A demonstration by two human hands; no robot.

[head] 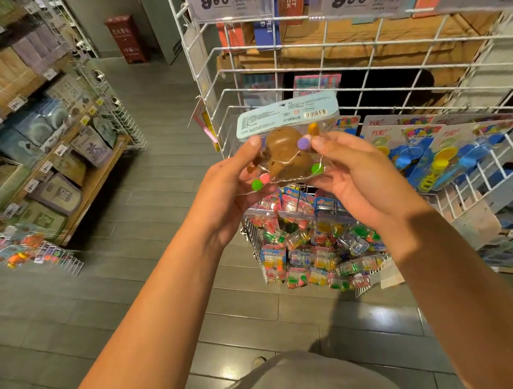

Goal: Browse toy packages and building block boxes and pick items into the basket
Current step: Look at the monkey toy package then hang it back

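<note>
We hold one toy package (288, 145) between both hands, out in front of the wire rack. Our left hand (237, 189) has its grip pinched on the package's left edge, thumb on the face toward us and fingers curled behind; our right hand (356, 182) pinches the right edge the same way, thumb up near a purple ball. The package is a clear bag with a pale blue printed header card turned toward us, a brown toy inside, and small green, pink and orange balls around it.

We judge this to be the browsing step: the printed side is being looked over, and nothing is on its way to a basket. No shopping basket shows in view, so the next move calls for deciding to keep the package, then letting one grip go and carrying it to wherever the basket is.

Just below the grip hangs a wire bin (312, 251) packed with small colourful packets. Right of the grip lie blue toy cards (445, 155) on a slanted wire shelf. Above, price tags (225, 0) read 9.90. Far left stand wooden shelves (77, 187) of boxed goods, over a grey plank floor (136, 307)
</note>
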